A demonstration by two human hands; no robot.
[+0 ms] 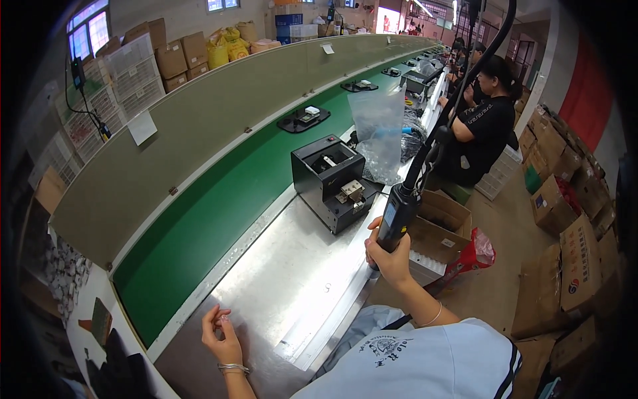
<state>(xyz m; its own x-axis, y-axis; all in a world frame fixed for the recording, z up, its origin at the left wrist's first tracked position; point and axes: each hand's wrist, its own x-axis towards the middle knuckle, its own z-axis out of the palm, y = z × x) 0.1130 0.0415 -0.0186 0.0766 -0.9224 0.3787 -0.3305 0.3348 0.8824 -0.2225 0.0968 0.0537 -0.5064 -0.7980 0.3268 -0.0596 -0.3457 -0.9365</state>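
Over the bare metal worktop (pixel 266 279), my left hand (pixel 222 336) hovers near the lower edge of the view. Its fingers are loosely curled and apart, and nothing shows in them. My right hand (pixel 393 259) is wrapped round a black handheld device (pixel 392 219) with a small screen. A thick black pole or cable runs up from around its top. Left of this hand, at the far end of the metal top, stands a boxy black bench machine (pixel 329 179). It looks like a screw feeder, with a metal block at its front. Neither hand touches it.
Left of the worktop runs a green conveyor belt (pixel 219 226) carrying black fixtures (pixel 304 120), with a low partition (pixel 199 120) behind. Clear plastic bags (pixel 379 133) lie beyond the machine. A co-worker (pixel 488 126) is farther along. Cardboard boxes (pixel 438 223) stand on the right.
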